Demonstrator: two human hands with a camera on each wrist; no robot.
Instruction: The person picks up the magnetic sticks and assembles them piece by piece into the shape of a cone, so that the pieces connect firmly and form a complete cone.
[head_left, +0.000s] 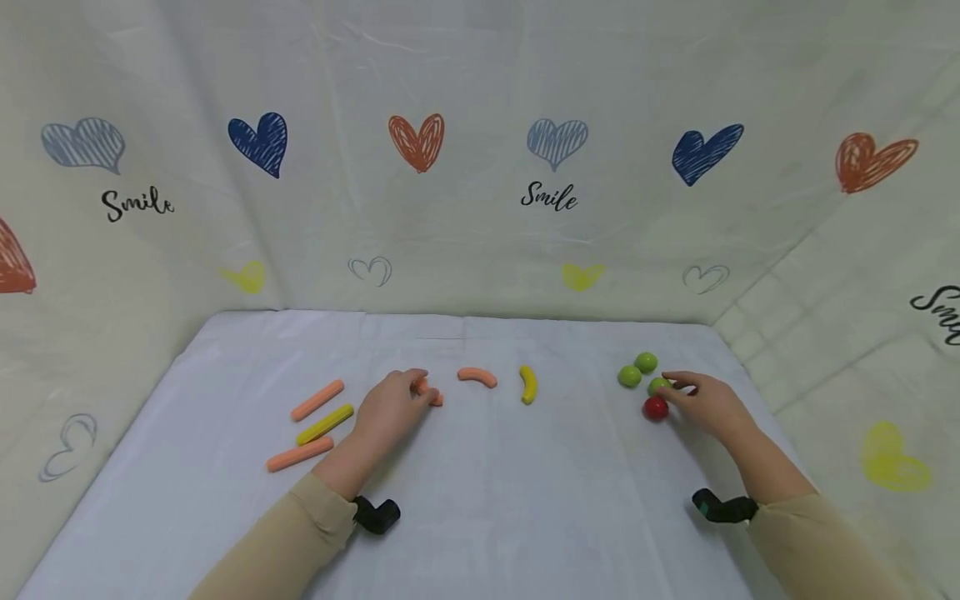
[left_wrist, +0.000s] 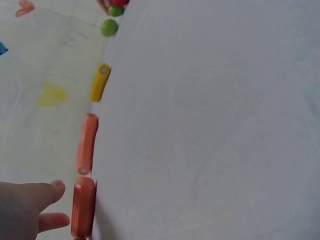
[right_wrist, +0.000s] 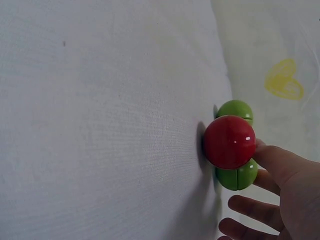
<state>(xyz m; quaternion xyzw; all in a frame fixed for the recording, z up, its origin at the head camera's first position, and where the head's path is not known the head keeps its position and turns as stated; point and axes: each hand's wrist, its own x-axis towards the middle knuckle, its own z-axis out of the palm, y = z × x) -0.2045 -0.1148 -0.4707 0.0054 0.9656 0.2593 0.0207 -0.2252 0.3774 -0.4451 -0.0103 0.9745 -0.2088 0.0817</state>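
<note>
The step in hand looked like picking up: at 11 o'clock from the middle of the worktop (head_left: pixel 487 517), the left hand (head_left: pixel 393 408) held a curved orange rod (left_wrist: pixel 84 207) in a narrow grip. At between 2 and 3 o'clock, the right hand (head_left: pixel 708 407) had thumb and forefinger about a green ball (right_wrist: pixel 235 180), which lay at 12 o'clock from a red ball (head_left: pixel 656 408), though I could not tell whether that grip had pinched it. The next move seemed to call for a secure pinch that spared the red ball a nudge.
</note>
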